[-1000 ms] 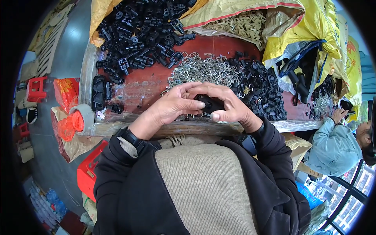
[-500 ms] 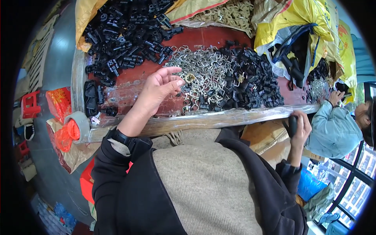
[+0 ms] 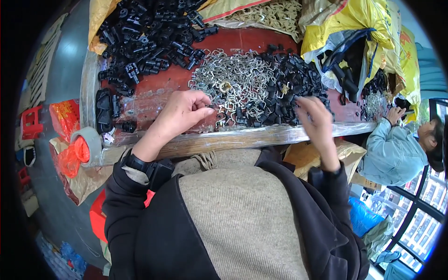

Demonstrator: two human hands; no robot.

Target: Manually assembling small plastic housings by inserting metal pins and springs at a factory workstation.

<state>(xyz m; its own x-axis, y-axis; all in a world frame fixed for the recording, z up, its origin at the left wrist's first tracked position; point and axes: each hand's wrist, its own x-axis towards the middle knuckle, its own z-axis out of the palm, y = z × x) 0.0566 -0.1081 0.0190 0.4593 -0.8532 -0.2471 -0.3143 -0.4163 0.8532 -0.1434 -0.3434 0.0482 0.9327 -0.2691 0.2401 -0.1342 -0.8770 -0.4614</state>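
My left hand (image 3: 186, 112) hovers at the left edge of a heap of silvery bent metal clips (image 3: 233, 74). Its fingers curl loosely and its thumb stands apart from them, with nothing visible between. Over the near right side of a heap of small black plastic pieces (image 3: 294, 74) is my right hand (image 3: 318, 122). There the thumb and fingers are apart above the pieces, and I see nothing held. A brass-coloured ring (image 3: 225, 87) lies on the clips, and a small brass-coloured piece (image 3: 284, 89) lies among the black ones.
Black plastic fittings (image 3: 144, 42) pile up at the far left of the red tabletop. A wooden rail (image 3: 224, 143) edges the near side. Yellow sacks (image 3: 345, 23) stand at the back right, a tape roll (image 3: 91, 144) at the left corner. Another person (image 3: 396, 149) works at the right.
My right hand has moved left and up from beyond the rail to the black heap; the dark piece it held is no longer visible. My left hand has dropped slightly, its fingers more curled.
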